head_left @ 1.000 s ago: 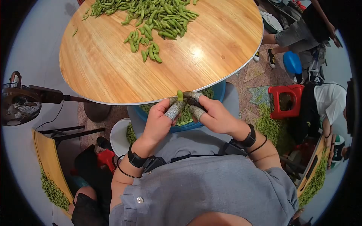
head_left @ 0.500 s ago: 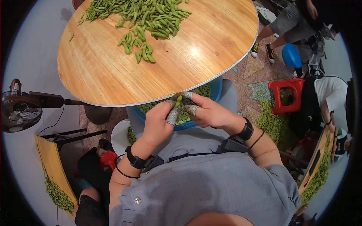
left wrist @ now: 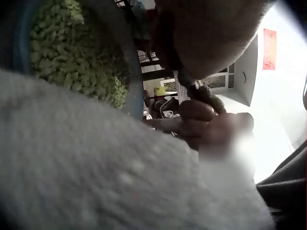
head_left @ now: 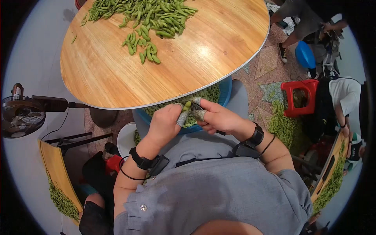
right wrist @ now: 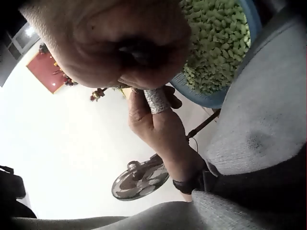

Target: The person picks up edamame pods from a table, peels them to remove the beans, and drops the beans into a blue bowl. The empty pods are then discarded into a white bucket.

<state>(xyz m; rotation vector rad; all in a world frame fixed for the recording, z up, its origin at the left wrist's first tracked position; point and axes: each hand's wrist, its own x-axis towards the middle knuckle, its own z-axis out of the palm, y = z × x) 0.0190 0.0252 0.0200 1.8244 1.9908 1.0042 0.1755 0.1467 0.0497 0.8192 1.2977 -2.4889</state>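
Observation:
A green edamame pod point(head_left: 187, 105) is pinched between the taped thumb and finger of my left hand point(head_left: 162, 122). My right hand point(head_left: 221, 117), with tape on its thumb and forefinger, meets the left with its fingertips right at the pod. In the right wrist view a dark, blunt-ended thing point(right wrist: 140, 53) shows inside the curl of the right hand; I cannot tell what it is. Below both hands, in the lap, a blue basin point(head_left: 224, 96) holds many shelled green beans point(right wrist: 216, 48). The left wrist view shows these beans too, with the pod hidden there.
Ahead is a round wooden table point(head_left: 129, 82) with a heap of edamame pods point(head_left: 156, 15) toward its far side. A white bucket point(head_left: 124, 137) and a fan point(head_left: 23, 113) are on the left. On the right are a red stool point(head_left: 288, 98), green pods point(head_left: 282, 125) on the floor and other people.
The pod, which stuck up above the fingertips a second ago, now sits lower between them. Both hands stay close together over the basin. A standing person at the right has shifted.

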